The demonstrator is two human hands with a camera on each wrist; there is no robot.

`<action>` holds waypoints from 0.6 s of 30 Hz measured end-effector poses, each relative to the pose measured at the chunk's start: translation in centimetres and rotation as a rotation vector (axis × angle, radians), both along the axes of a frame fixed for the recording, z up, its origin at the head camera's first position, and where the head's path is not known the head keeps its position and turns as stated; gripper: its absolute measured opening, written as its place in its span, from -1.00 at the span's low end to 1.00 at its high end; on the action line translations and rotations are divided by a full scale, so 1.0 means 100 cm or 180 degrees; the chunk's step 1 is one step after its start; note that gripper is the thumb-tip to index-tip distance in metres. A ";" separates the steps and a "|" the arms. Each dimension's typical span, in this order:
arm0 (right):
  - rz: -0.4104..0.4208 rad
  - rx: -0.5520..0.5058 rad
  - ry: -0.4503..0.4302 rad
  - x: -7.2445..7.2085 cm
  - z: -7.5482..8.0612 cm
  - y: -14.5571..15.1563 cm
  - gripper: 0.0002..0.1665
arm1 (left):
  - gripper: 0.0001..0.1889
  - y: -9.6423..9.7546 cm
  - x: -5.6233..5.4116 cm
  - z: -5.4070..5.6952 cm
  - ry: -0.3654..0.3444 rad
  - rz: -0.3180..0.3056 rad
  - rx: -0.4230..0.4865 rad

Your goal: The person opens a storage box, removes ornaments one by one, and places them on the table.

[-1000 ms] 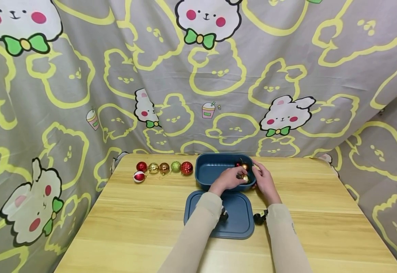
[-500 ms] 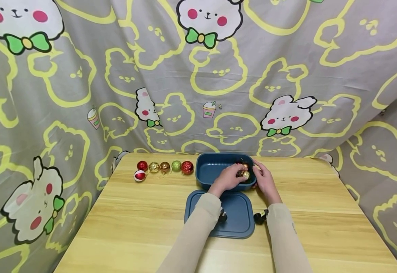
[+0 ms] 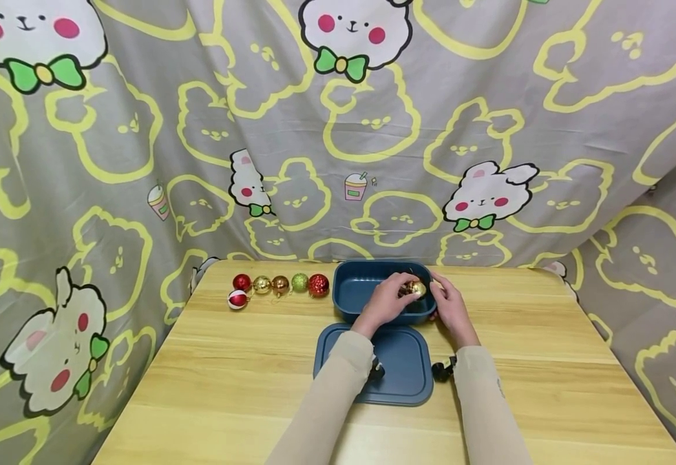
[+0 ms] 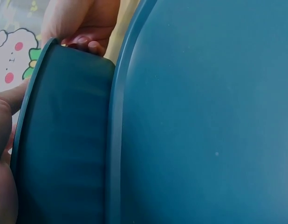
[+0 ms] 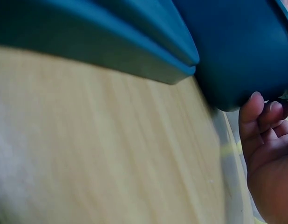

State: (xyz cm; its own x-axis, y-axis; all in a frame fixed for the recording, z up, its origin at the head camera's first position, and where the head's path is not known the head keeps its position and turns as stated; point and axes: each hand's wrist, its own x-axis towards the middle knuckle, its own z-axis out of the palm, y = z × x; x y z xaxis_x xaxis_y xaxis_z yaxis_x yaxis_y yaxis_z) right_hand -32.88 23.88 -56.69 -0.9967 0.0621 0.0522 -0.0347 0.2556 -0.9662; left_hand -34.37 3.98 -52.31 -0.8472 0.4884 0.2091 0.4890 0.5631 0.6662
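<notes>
My left hand (image 3: 386,301) reaches over the near side of a dark blue rectangular storage box (image 3: 354,292) and holds a shiny gold Christmas bauble (image 3: 418,289) inside its right end. Other baubles there are mostly hidden behind the fingers. At the box's right end, my right hand (image 3: 453,311) grips the rim and wall from outside. In the right wrist view, the curled fingers of that hand (image 5: 272,154) sit against the box's outer wall (image 5: 242,51). The left wrist view has the box's side wall (image 4: 65,126), with the bauble hidden behind it.
A matching blue lid (image 3: 404,371) lies flat on the wooden table (image 3: 216,381), just in front of the box. Left of the box are several baubles, among them a green one (image 3: 300,283), a red glitter one (image 3: 318,285) and a red-and-white one (image 3: 237,299). A patterned curtain (image 3: 291,129) hangs behind.
My left hand has shifted slightly up and away within the box, bringing the gold bauble farther from the near wall. The right hand keeps its place at the box's end.
</notes>
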 end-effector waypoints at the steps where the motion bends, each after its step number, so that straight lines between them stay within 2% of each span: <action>1: 0.0000 -0.0003 -0.0001 0.000 0.000 0.000 -0.36 | -0.58 -0.001 0.000 0.000 -0.0006 -0.0004 0.0072; 9: 0.0001 0.0005 0.0009 0.001 0.000 0.000 -0.35 | -0.58 -0.009 -0.001 0.000 -0.0171 -0.0001 0.0800; 13: -0.0011 0.0002 -0.0010 0.001 0.001 -0.001 -0.36 | -0.59 -0.011 -0.002 -0.001 -0.0223 -0.0011 0.0969; 18: -0.0025 -0.0003 -0.0006 0.001 0.000 -0.001 -0.37 | -0.58 -0.013 -0.003 -0.001 -0.0204 -0.0053 0.1037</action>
State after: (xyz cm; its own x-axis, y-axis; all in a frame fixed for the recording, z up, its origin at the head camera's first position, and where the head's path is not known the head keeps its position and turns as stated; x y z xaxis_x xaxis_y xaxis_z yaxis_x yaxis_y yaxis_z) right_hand -32.77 23.75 -56.70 -0.9963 0.0701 0.0502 -0.0307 0.2550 -0.9665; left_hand -34.65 2.70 -52.41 -0.8562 0.4185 0.3030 0.4475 0.3076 0.8397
